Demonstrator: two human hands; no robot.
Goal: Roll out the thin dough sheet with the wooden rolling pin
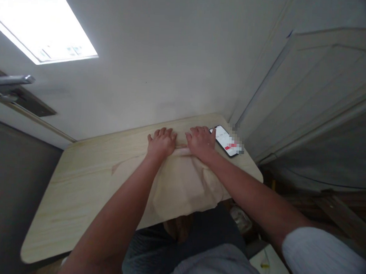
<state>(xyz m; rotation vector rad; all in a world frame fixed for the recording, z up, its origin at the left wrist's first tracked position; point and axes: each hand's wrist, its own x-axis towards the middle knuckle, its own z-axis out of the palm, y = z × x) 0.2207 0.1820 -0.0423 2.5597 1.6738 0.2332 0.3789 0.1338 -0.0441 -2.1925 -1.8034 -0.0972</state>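
Observation:
A beige piece of cloth (180, 186) lies over the middle of the pale wooden table (76, 188), with soft folds on its right side. My left hand (162, 143) rests palm down at the cloth's far edge, its fingers apart and pointing away from me. Just to the right, my right hand (200, 141) presses down on the same far edge, its fingers stretched out. Between the hands a short strip of that edge shows. The undersides of both hands are hidden.
A phone (226, 140) with a lit screen lies right beside my right hand. Behind the table stands a pale wall or door panel (162, 70); a metal handle (12, 80) and a bright window (44, 23) are at the left. A pale panel (321, 79) rises at the right.

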